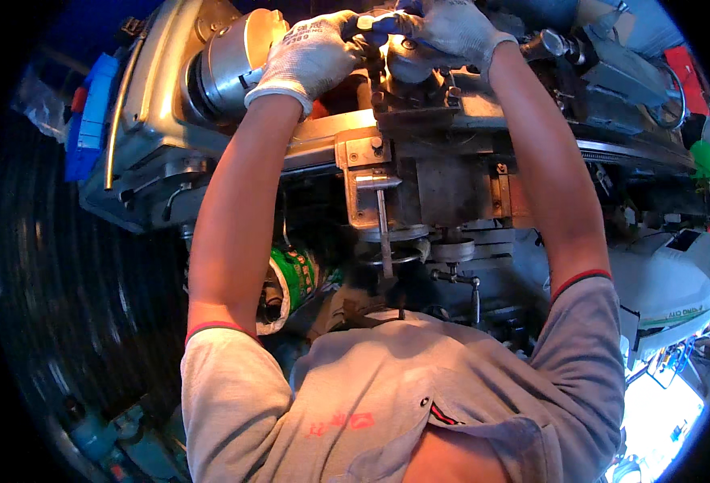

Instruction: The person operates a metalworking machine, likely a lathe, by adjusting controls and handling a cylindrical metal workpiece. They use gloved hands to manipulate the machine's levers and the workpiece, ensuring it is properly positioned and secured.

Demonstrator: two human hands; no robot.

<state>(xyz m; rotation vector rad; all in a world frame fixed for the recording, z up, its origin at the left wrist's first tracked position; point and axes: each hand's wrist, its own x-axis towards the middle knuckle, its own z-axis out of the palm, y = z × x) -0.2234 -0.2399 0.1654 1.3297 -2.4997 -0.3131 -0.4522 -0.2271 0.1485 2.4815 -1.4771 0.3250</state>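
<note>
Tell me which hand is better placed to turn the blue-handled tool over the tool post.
Right, probably. The right hand is closed on the blue-handled tool above the tool post; the left hand rests nearer the chuck.

This is a machine workshop. A metal lathe [419, 153] fills the middle, with a steel chuck [230, 60] at its left end and handwheels [395, 241] below its carriage. Both gloved hands [314, 56] work above it. Right of the lathe stand more grey machine parts [612, 72].
</note>
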